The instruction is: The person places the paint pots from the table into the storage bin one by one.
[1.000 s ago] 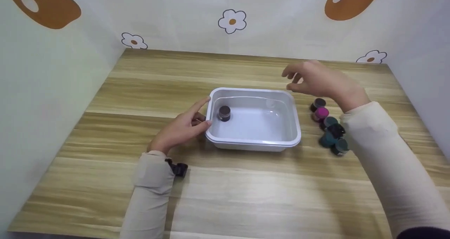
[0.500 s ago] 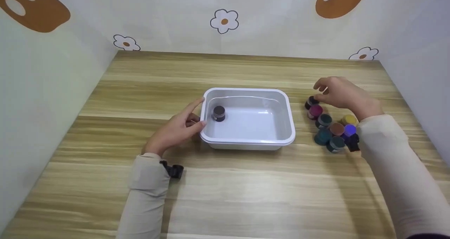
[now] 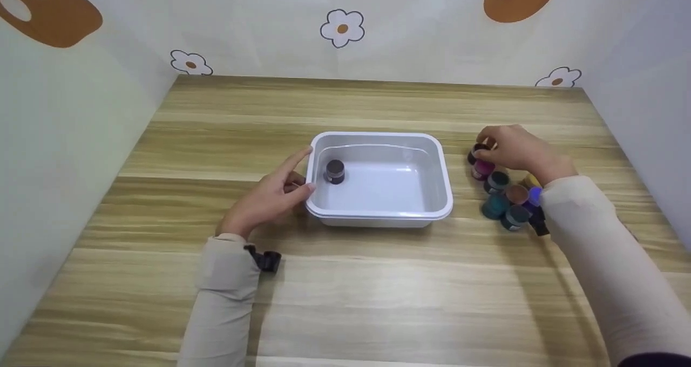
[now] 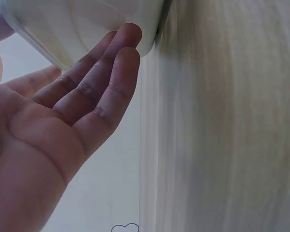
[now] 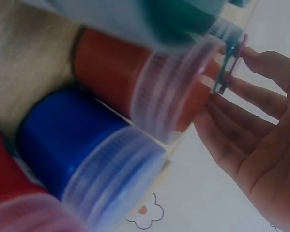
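My left hand (image 3: 264, 202) rests against the left side of a white plastic basin (image 3: 378, 214), thumb and index finger at the rim; in the left wrist view its other fingers (image 4: 118, 82) extend along the outer wall. Inside the basin, toward the left, a dark-lidded paint jar (image 3: 335, 171) stands upright. To the right of the basin, my right hand (image 3: 518, 148) pinches a dark paint jar (image 3: 475, 154) by its top, at the far end of a cluster. The fingers partly cover this jar. Right beside it stands a magenta jar (image 3: 482, 169).
Nearer jars include a green one (image 3: 496, 181), a teal one (image 3: 495, 207) and a brown-topped one (image 3: 517, 194). The right sleeve (image 3: 580, 210) overlaps the cluster's right side. In the right wrist view, a blue jar (image 5: 77, 140) and a red one (image 5: 14, 179) are close up. Patterned white walls surround the wooden table (image 3: 378, 291).
My right hand has come from above the basin's far right corner, moved right and down to the cluster, and now pinches the far dark jar. The left hand has stayed at the basin.
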The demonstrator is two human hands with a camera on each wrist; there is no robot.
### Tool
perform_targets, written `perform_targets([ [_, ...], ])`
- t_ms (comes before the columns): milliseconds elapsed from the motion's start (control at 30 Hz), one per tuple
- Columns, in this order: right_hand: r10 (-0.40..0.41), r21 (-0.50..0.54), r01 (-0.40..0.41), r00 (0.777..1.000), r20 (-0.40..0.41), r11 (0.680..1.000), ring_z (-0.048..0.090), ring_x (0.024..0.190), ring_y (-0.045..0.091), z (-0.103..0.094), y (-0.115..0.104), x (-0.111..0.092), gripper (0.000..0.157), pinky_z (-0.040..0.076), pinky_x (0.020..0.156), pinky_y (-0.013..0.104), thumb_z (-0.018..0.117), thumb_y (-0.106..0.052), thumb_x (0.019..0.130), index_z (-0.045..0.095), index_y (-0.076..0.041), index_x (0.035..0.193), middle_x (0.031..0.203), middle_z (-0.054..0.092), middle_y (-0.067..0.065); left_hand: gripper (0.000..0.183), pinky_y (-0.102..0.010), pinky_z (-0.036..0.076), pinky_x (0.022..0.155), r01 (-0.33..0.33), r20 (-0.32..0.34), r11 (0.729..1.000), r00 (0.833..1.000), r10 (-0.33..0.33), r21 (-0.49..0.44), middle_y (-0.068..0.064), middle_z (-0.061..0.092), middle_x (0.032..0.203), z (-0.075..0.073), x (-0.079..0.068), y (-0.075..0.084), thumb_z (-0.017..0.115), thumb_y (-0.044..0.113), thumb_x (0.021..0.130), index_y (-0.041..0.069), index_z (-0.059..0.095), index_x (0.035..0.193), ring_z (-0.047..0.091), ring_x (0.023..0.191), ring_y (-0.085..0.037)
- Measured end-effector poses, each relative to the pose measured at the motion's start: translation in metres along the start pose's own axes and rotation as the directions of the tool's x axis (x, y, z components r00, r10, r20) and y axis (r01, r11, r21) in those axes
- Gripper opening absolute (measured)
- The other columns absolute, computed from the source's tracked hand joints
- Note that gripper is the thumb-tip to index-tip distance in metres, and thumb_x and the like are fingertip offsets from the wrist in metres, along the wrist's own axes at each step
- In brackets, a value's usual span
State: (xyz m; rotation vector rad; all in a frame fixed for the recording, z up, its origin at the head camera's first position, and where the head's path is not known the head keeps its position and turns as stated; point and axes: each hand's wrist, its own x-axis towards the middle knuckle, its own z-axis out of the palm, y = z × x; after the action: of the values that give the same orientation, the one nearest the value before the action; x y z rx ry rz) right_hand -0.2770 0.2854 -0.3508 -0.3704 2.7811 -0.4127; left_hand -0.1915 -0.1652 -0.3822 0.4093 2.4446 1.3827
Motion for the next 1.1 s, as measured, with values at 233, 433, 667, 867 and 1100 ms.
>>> perform_targets([
  [233,-0.027,-0.001,0.027,0.998,-0.048,1.000,0.062,0.101,0.041,0.0038,0.0017,0.0003,0.038,0.047,0.092,0.057,0.064,-0.022,0.095,0.060,0.006,0.121,0.112,0.064,0.031,0.072,-0.043,0.049,0.093,-0.012,-0.002,1.000,1.000,0.012,-0.023,-0.019,0.063,0.117,0.0001,-0.0009,-0.0006,0.060,0.028,0.098,0.027,0.021,0.159,0.061,0.110,-0.029],
  [433,-0.032,-0.003,0.031,0.998,-0.057,1.000,0.062,0.100,0.042,0.0049,0.0006,0.0018,0.036,0.046,0.092,0.057,0.064,-0.022,0.095,0.060,0.006,0.118,0.110,0.065,0.030,0.071,-0.038,0.049,0.090,-0.038,-0.011,0.998,0.999,0.038,-0.045,-0.019,0.065,0.111,0.0003,-0.0012,-0.0017,0.060,0.024,0.098,0.024,0.023,0.159,0.062,0.104,-0.027],
  [667,-0.025,0.005,0.025,0.999,-0.045,1.000,0.062,0.097,0.040,0.0048,-0.0017,0.0028,0.036,0.047,0.091,0.058,0.063,-0.022,0.097,0.059,0.007,0.119,0.111,0.064,0.031,0.071,-0.040,0.051,0.090,-0.010,-0.012,0.999,1.000,0.009,-0.041,-0.019,0.064,0.115,0.0002,-0.0018,-0.0006,0.060,0.027,0.098,0.027,0.022,0.159,0.062,0.108,-0.028],
  [867,0.005,0.009,-0.005,0.999,-0.033,1.000,0.061,0.096,0.036,0.0070,-0.0036,0.0034,0.035,0.048,0.091,0.056,0.060,-0.019,0.097,0.059,0.007,0.121,0.112,0.064,0.030,0.072,-0.040,0.052,0.087,0.007,-0.003,0.999,1.000,-0.007,-0.035,-0.019,0.063,0.117,-0.0004,-0.0017,0.0017,0.060,0.028,0.098,0.028,0.021,0.159,0.061,0.109,-0.029],
  [1100,0.011,0.014,-0.011,1.000,-0.029,1.000,0.061,0.091,0.034,0.0076,-0.0021,0.0034,0.035,0.049,0.088,0.055,0.060,-0.020,0.098,0.059,0.007,0.121,0.108,0.065,0.028,0.073,-0.039,0.051,0.088,0.020,0.003,0.998,1.000,-0.020,-0.053,-0.018,0.063,0.118,0.0004,-0.0012,0.0018,0.060,0.029,0.098,0.030,0.021,0.159,0.060,0.109,-0.028],
])
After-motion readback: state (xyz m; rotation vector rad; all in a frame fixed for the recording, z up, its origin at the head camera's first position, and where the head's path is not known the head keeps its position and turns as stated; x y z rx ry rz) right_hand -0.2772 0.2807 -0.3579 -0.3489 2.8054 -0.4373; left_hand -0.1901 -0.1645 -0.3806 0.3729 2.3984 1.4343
